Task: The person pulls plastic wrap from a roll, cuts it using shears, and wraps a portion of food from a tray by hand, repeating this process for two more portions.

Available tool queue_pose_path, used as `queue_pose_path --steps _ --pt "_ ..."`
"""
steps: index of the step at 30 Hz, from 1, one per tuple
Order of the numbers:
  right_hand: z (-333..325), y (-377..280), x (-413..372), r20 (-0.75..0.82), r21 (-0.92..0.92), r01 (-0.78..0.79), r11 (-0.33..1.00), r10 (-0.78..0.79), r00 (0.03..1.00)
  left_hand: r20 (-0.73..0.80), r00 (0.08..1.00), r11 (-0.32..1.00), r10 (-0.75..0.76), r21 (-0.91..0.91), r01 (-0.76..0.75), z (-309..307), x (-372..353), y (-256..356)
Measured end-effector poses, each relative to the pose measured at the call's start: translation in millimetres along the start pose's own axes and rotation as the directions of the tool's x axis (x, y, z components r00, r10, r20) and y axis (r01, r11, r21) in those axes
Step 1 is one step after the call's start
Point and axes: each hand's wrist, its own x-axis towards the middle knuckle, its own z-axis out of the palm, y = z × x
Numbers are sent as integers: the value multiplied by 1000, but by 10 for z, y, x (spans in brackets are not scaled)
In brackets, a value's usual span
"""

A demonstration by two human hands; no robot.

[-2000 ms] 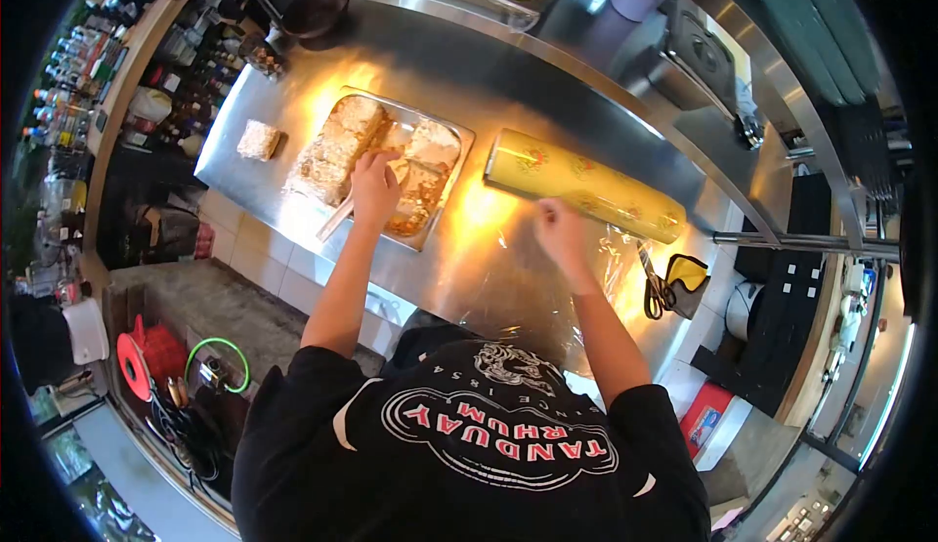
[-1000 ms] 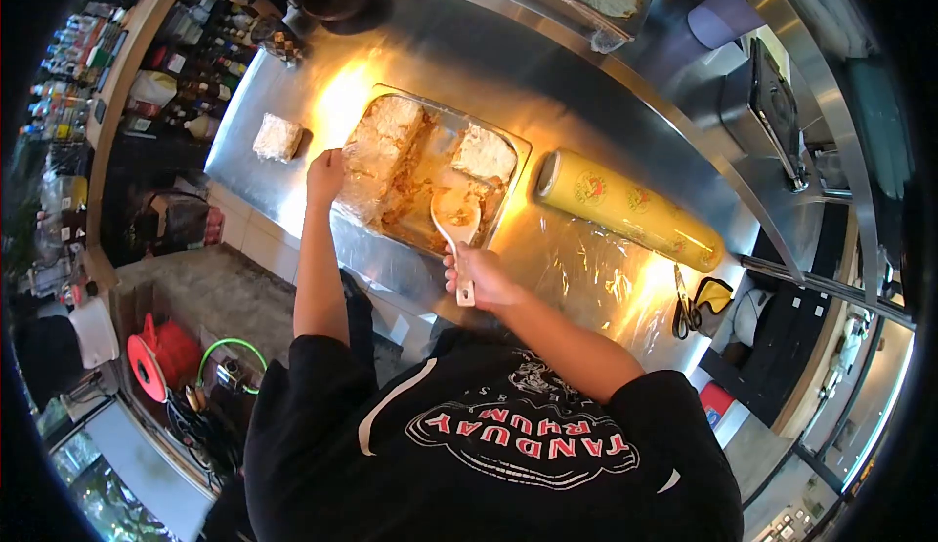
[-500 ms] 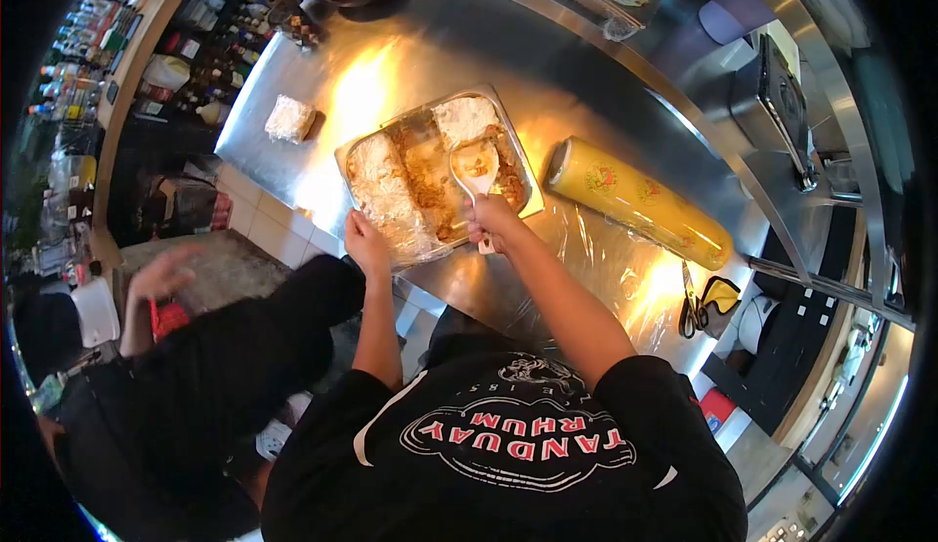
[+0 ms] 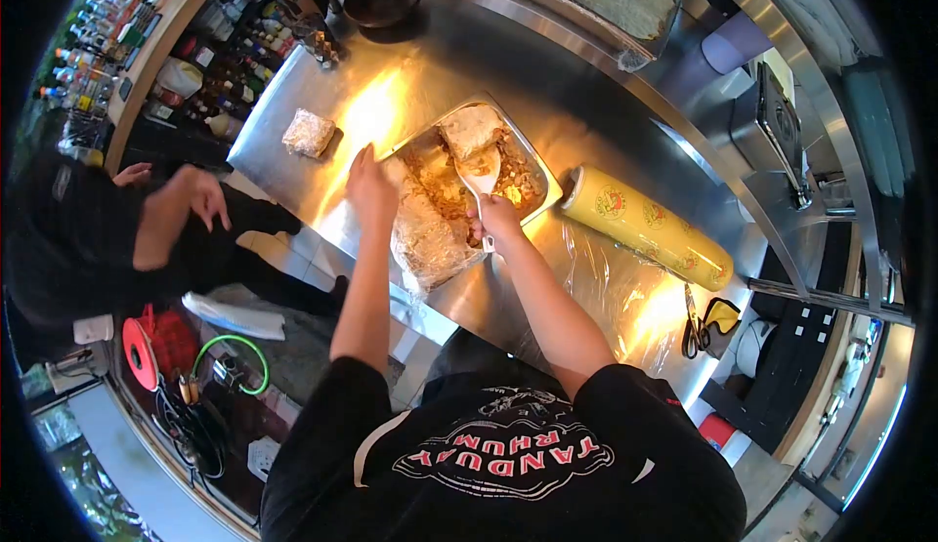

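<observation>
My right hand (image 4: 498, 222) is closed around the handle of a white paddle-shaped spoon (image 4: 482, 184). Its blade rests in orange-brown chopped food (image 4: 440, 188) inside a metal tray (image 4: 525, 143). By the tray's left corner is my left hand (image 4: 373, 188), slightly blurred; whether its fingers grip the rim or some film cannot be made out. A long pale slab in clear film (image 4: 430, 239) lies along the tray's near left side, its lower end over the rim. Another pale block (image 4: 471, 130) sits at the tray's far end.
A yellow film-wrapped roll (image 4: 650, 228) lies right of the tray, with scissors (image 4: 695, 332) beyond it. One small wrapped block (image 4: 309, 133) is on the steel counter (image 4: 469, 39), and a dark pan (image 4: 382, 1) stands behind. At left, a person in black (image 4: 88, 220) moves nearby.
My left hand has moved up along the tray's left side, from its near end to the far left corner. The spoon stays in the food. The person at left has shifted farther up the view.
</observation>
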Motion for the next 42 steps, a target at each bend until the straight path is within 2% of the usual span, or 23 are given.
queue_pose_path --steps 1,2,4,6,8,10,11,14,15,17,19,21,23,24,26,27,30,32,36,38,42 --pt "-31 -16 -8 -15 -47 -7 999 7 1000 205 978 992 -34 -113 58 133 253 37" --pt "-55 -45 -12 -32 -96 -12 995 9 999 400 915 968 -41 -213 136 251 494 89" --pt "-138 -26 72 -65 -99 7 995 -13 998 657 754 992 6 -99 78 803 629 -100" --pt "-267 -52 203 -69 -264 21 964 -40 997 631 774 992 57 -125 28 862 645 -23" --pt "-279 -191 174 -92 -241 25 970 -49 995 606 788 989 108 -145 -24 907 617 -23" --pt "-312 -267 207 -77 -324 47 945 -76 994 556 815 976 164 -210 -53 902 554 -23" --pt "-324 -300 207 -109 -363 94 927 -142 984 571 808 973 145 -231 -12 868 517 3" --pt "-351 -350 187 -110 -406 122 906 -180 977 581 811 970 73 -230 78 749 451 54" --pt "-348 -339 199 -109 -498 147 855 -230 967 584 809 970 74 -229 76 709 463 61" --pt "-370 -382 167 -73 -473 146 869 -204 976 628 778 948 37 -267 170 649 451 22" --pt "-449 -431 183 43 -408 136 903 -129 991 648 760 948 38 -264 178 708 443 -102" --pt "-483 -489 132 66 -369 124 921 -107 992 668 743 947 43 -264 183 777 453 -196" --pt "-514 -503 65 130 -279 104 955 -70 989 630 775 805 -46 -436 402 794 432 -229" --pt "-533 -486 46 121 -273 100 957 -69 990 636 771 805 -39 -437 402 778 425 -272" --pt "-577 -444 -3 202 -278 169 945 -114 973 513 853 859 -91 -393 328 619 448 -227" --pt "-590 -436 -46 194 -287 161 944 -108 975 549 821 841 -160 -360 404 490 447 -153" --pt "-589 -428 -210 213 -290 165 943 -105 971 481 866 814 -138 -443 376 403 351 -113" --pt "-577 -410 -361 222 -290 177 941 -114 968 496 858 768 -130 -497 403 305 371 33" --pt "-667 -231 -519 200 -294 212 932 -157 967 476 879 725 -15 -600 337 283 450 159" --pt "-771 -121 -622 230 -238 205 949 -150 962 450 893 728 19 -618 296 397 475 104" --pt "-1060 205 -911 153 -159 163 974 -139 978 475 879 777 45 -569 268 468 423 130"
